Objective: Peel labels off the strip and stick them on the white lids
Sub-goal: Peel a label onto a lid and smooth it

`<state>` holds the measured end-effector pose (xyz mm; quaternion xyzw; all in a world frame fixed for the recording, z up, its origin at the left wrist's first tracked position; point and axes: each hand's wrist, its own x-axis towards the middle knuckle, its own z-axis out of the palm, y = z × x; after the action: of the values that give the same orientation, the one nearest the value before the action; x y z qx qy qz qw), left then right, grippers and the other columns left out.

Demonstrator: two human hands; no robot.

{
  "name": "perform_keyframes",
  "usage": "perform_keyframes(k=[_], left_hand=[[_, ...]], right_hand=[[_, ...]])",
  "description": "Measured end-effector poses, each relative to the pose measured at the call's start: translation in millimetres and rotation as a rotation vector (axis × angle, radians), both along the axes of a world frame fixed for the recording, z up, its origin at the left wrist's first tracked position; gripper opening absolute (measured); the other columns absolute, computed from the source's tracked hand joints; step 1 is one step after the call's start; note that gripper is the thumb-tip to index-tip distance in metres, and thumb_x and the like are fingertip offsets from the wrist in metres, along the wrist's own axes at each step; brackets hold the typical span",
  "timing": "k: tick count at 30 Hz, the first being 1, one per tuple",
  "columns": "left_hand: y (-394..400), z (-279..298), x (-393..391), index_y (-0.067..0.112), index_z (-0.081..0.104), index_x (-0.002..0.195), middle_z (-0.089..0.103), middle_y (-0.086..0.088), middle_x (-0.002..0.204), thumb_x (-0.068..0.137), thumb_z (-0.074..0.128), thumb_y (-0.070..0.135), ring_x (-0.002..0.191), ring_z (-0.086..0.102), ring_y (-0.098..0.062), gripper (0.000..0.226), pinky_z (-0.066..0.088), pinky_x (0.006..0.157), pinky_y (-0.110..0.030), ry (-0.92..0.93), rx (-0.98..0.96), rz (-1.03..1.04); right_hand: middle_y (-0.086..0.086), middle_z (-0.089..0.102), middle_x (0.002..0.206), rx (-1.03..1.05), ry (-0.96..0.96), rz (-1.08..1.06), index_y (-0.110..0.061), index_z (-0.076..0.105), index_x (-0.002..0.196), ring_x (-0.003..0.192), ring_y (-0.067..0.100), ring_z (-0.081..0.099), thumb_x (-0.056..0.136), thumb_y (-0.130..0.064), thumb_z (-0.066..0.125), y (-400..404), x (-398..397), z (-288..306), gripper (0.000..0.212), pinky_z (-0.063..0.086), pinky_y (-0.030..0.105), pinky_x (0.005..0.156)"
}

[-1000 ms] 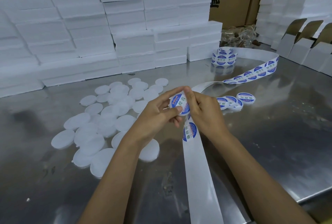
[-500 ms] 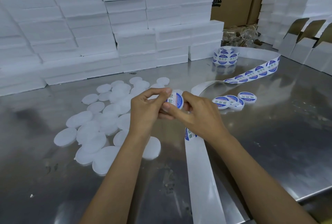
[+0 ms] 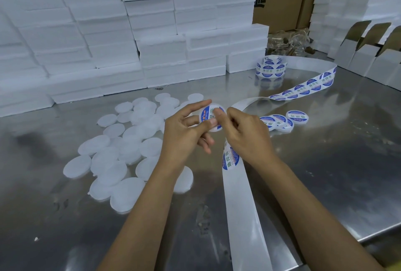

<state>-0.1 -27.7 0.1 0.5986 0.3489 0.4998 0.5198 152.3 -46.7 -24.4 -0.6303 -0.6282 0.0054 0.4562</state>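
Note:
Above the steel table my left hand (image 3: 186,131) holds a round white lid (image 3: 209,116) between thumb and fingers, its face turned up. A blue and white label covers that lid. My right hand (image 3: 245,133) has its thumb pressed on the label and its fingers curled at the lid's right edge. The white backing strip (image 3: 243,201) runs from under my right hand toward me, with one label (image 3: 230,158) left on it just below the hand. Several bare white lids (image 3: 121,153) lie in a loose heap to the left.
Three labelled lids (image 3: 282,119) lie right of my hands. The strip curls back to a label roll (image 3: 270,67) at the rear. Stacked white foam boxes (image 3: 152,38) wall the back and left; open white cartons (image 3: 373,53) stand at the right. The table edge (image 3: 382,232) runs at lower right.
The lid with its label has tilted from facing sideways to facing up and risen slightly. My right thumb now presses on top of the label. More of the strip's label shows below my hand.

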Motion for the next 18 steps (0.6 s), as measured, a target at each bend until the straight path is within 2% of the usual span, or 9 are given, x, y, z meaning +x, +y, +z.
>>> perform_keyframes(k=[4,6,8,10,12,15,18], left_hand=[[2,-3,0,0.027,0.074,0.113,0.074,-0.014,0.069,0.092,0.071,0.016,0.049,0.068,-0.022,0.024,0.057,0.053,-0.026,-0.046,-0.039,0.032],[1,-4,1,0.029,0.074,0.116,0.076,-0.007,0.074,0.098,0.064,0.019,0.052,0.07,-0.022,0.023,0.059,0.055,-0.027,-0.048,-0.058,0.033],[1,-4,2,0.034,0.068,0.125,0.078,0.009,0.088,0.101,0.058,0.019,0.052,0.069,-0.021,0.03,0.06,0.055,-0.029,-0.047,-0.074,0.039],[2,-3,3,0.042,0.058,0.135,0.076,0.016,0.101,0.102,0.056,0.018,0.053,0.068,-0.021,0.04,0.059,0.053,-0.031,-0.053,-0.104,0.046],[2,-1,3,0.046,0.054,0.136,0.076,0.013,0.106,0.101,0.057,0.018,0.054,0.067,-0.022,0.045,0.059,0.051,-0.031,-0.058,-0.131,0.058],[4,-1,1,0.039,0.064,0.122,0.078,0.009,0.099,0.1,0.057,0.013,0.05,0.065,-0.02,0.035,0.056,0.048,-0.029,-0.059,-0.15,0.126],[8,-5,0,0.033,0.065,0.111,0.077,0.009,0.086,0.098,0.05,0.005,0.048,0.064,-0.017,0.034,0.053,0.043,-0.025,-0.023,-0.158,0.271]], right_hand=[[-0.001,0.037,0.047,0.004,-0.044,0.067,-0.021,0.029,0.062,0.051,0.016,0.04,0.099,-0.056,0.038,1,1,-1,0.051,0.025,0.032,0.049],[-0.001,0.038,0.048,0.007,-0.04,0.068,-0.02,0.031,0.063,0.051,0.017,0.041,0.1,-0.053,0.039,2,1,-3,0.05,0.026,0.032,0.049],[-0.002,0.043,0.05,0.013,0.017,0.022,-0.019,0.035,0.065,0.054,0.019,0.044,0.1,-0.054,0.038,4,4,-4,0.05,0.029,0.033,0.051],[0.0,0.051,0.057,0.017,0.129,-0.092,-0.016,0.041,0.069,0.064,0.027,0.05,0.1,-0.054,0.036,7,12,-2,0.049,0.034,0.035,0.056],[0.009,0.063,0.075,-0.023,0.219,-0.248,-0.013,0.051,0.076,0.079,0.035,0.056,0.101,-0.054,0.032,10,30,-2,0.052,0.042,0.038,0.065],[0.016,0.068,0.099,-0.206,0.22,-0.477,-0.006,0.064,0.091,0.096,0.039,0.059,0.102,-0.054,0.027,12,60,-8,0.061,0.044,0.039,0.077],[0.016,0.068,0.099,-0.338,0.185,-0.606,-0.006,0.067,0.091,0.094,0.038,0.06,0.1,-0.054,0.033,11,79,-16,0.059,0.039,0.036,0.074]])
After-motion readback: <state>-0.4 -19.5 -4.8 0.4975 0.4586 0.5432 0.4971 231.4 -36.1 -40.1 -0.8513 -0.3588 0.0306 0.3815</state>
